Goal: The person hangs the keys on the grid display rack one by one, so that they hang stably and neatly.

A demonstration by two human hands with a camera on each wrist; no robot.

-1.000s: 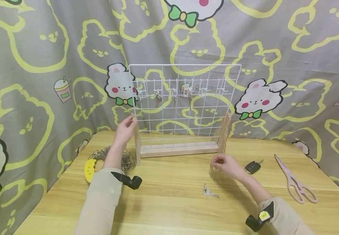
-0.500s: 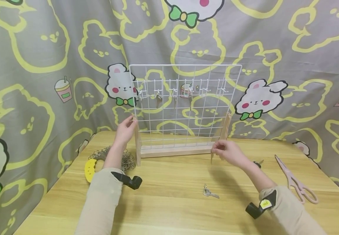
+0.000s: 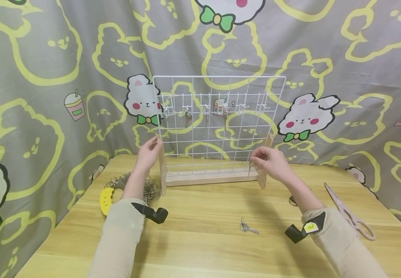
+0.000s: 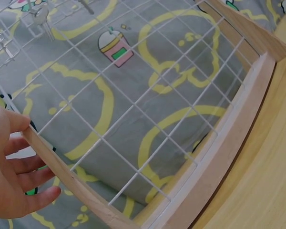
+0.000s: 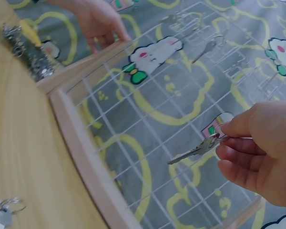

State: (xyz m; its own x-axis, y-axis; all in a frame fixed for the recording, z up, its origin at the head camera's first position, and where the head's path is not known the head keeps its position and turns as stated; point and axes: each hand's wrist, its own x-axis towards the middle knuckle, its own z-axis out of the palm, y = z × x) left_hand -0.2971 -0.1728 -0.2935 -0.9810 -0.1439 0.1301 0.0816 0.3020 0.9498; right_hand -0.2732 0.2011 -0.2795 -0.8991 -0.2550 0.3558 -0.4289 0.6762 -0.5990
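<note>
A white wire grid rack [image 3: 217, 143] in a wooden stand is upright on the table, with several keys [image 3: 188, 117] hanging from its upper hooks. At the stand's left post [image 4: 69, 179], my left hand [image 3: 149, 154] pinches the top end, its other fingers loose outside the post. My right hand [image 3: 271, 162] pinches the small ring of a silver key [image 5: 198, 150] between thumb and fingertips. That key dangles in front of the grid's lower right part, near the right post. Another key on a ring [image 3: 249, 228] lies on the table below.
A black car key [image 3: 292, 200] is mostly hidden behind the right forearm. Pink-handled scissors [image 3: 356, 220] lie on the right. Beside the left forearm are a heap of metal rings [image 3: 151, 189] and a yellow curved piece [image 3: 106, 201]. A patterned curtain [image 3: 99, 46] hangs behind.
My right hand has risen with the key from low over the table to the grid's lower right part, its forearm now covering most of the car key. The left hand has stayed put.
</note>
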